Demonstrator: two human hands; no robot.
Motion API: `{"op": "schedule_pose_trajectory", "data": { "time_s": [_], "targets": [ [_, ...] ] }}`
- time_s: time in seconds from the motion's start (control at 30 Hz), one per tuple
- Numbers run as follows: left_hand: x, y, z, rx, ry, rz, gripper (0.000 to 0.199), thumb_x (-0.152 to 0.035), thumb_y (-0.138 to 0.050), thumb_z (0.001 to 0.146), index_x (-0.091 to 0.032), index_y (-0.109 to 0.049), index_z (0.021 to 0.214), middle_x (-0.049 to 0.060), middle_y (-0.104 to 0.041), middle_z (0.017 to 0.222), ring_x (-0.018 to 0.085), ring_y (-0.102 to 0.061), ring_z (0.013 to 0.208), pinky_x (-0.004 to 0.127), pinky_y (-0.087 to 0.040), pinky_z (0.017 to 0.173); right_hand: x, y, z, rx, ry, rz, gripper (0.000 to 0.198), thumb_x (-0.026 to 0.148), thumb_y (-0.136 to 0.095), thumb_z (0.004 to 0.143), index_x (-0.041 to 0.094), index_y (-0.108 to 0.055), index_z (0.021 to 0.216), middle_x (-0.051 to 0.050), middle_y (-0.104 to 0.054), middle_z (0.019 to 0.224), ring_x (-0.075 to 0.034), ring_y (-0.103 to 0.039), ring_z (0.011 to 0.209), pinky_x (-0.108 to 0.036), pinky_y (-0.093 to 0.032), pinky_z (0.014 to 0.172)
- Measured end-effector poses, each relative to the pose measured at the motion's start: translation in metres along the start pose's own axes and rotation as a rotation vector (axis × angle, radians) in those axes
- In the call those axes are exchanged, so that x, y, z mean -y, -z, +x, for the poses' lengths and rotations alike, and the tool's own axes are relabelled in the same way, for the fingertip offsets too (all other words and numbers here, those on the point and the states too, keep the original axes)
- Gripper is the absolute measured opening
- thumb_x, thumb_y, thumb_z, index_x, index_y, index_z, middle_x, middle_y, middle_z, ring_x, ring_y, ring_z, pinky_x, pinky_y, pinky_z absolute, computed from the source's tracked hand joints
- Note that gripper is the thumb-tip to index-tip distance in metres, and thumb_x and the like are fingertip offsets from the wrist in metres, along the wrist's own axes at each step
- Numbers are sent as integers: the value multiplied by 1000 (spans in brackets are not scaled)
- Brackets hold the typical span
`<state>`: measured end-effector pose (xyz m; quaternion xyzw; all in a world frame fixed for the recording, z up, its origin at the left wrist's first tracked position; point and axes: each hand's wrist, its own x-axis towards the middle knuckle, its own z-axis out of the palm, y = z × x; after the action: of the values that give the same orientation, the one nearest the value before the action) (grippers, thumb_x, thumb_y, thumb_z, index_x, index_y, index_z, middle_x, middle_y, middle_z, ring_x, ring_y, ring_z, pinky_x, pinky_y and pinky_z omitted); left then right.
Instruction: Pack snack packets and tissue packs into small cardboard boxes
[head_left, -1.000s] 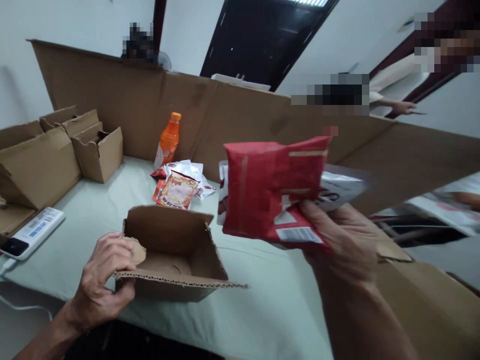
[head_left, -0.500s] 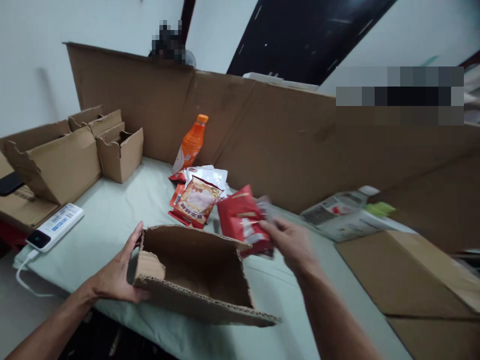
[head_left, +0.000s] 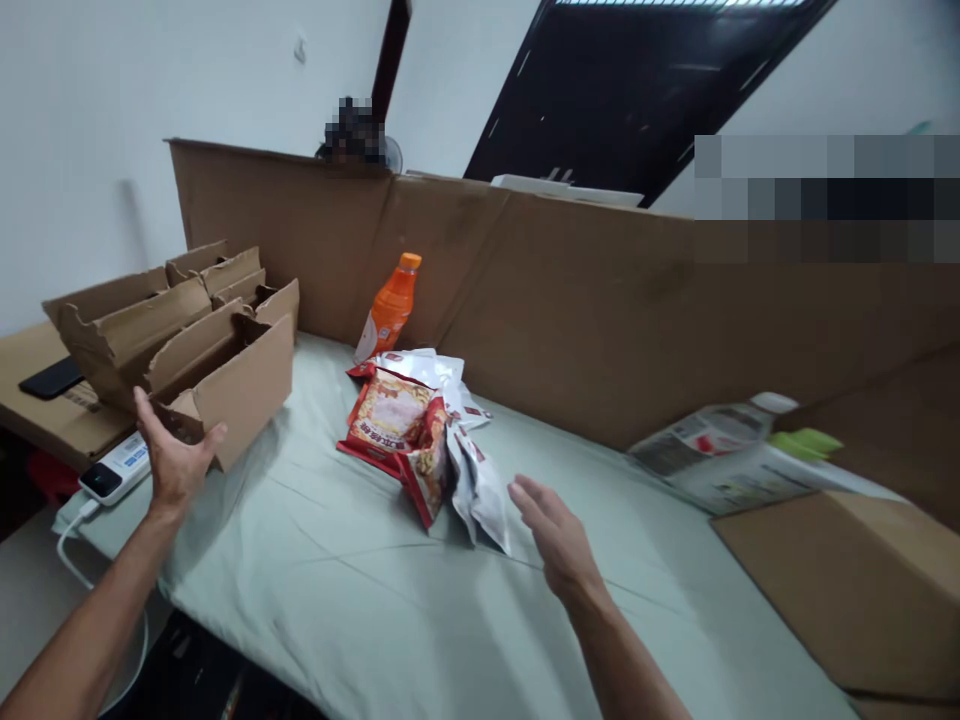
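Observation:
At the left, my left hand (head_left: 178,462) spans the near end of a long open-topped cardboard box (head_left: 244,395), thumb on one side and fingers on the other. The box sits against other cut cardboard boxes (head_left: 135,325). My right hand (head_left: 555,535) is open with fingers extended, just right of the snack packets, and holds nothing. A red-and-beige snack packet (head_left: 394,410) lies in the pile, with another red packet (head_left: 426,465) leaning beside it. Silver packets (head_left: 480,490) stand partly tilted nearest my right hand. White packets (head_left: 431,368) lie behind.
An orange drink bottle (head_left: 391,305) stands behind the packets, before a tall cardboard wall (head_left: 570,310). A white power bank (head_left: 116,467) with a cable is at the left. On the right lie a clear plastic bottle (head_left: 705,437), a green item (head_left: 806,443) and a cardboard box (head_left: 847,580).
My left hand has moved the cardboard box from the front middle to the left, beside the other boxes. My right hand has let go of the packets, which now lie with the pile.

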<state>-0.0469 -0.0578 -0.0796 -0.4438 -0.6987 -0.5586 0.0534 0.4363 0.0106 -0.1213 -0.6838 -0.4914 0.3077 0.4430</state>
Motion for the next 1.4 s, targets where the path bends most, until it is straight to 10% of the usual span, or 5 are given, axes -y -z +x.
{"op": "schedule_pose_trajectory", "data": {
  "time_s": [0.33,0.6,1.0,1.27,1.4],
  "targets": [
    [8,-31,20,-49,59,43,120,-51,-75,76,2,-8,162,33,-27,159,45,-24,155,58,-25,127,-52,15,-27,-49,-55,-47,90,82,-59,65,17,-70,127,-17,-67,138,-38,-58,133,-46,-49,110],
    [22,-54,42,-58,34,87,124,-31,-82,62,-10,-13,162,26,-35,157,43,-36,148,57,-31,124,-78,15,-36,-14,-9,-123,94,82,-59,66,14,-66,132,-18,-65,140,-37,-60,130,-49,-45,113],
    [0,-31,46,20,-41,131,117,-25,-81,70,-2,-8,158,33,-6,167,53,-4,156,74,-10,124,-58,8,-39,-37,122,-376,73,63,-53,76,15,-66,129,-20,-64,142,-35,-57,135,-51,-40,116],
    [-67,-82,-97,715,-377,-91,69,-42,-64,86,-16,-46,148,20,-41,157,37,-42,148,55,-41,120,-2,-44,-29,56,186,-568,51,39,-59,93,17,-59,140,-17,-65,142,-31,-59,133,-47,-41,112],
    [-91,-121,-120,972,-452,-181,69,-45,-59,87,-17,-46,149,20,-50,148,36,-58,132,54,-53,108,12,-16,-32,-2,206,-631,54,38,-69,90,24,-60,141,-10,-62,148,-24,-54,139,-38,-39,115]
  ]
}}
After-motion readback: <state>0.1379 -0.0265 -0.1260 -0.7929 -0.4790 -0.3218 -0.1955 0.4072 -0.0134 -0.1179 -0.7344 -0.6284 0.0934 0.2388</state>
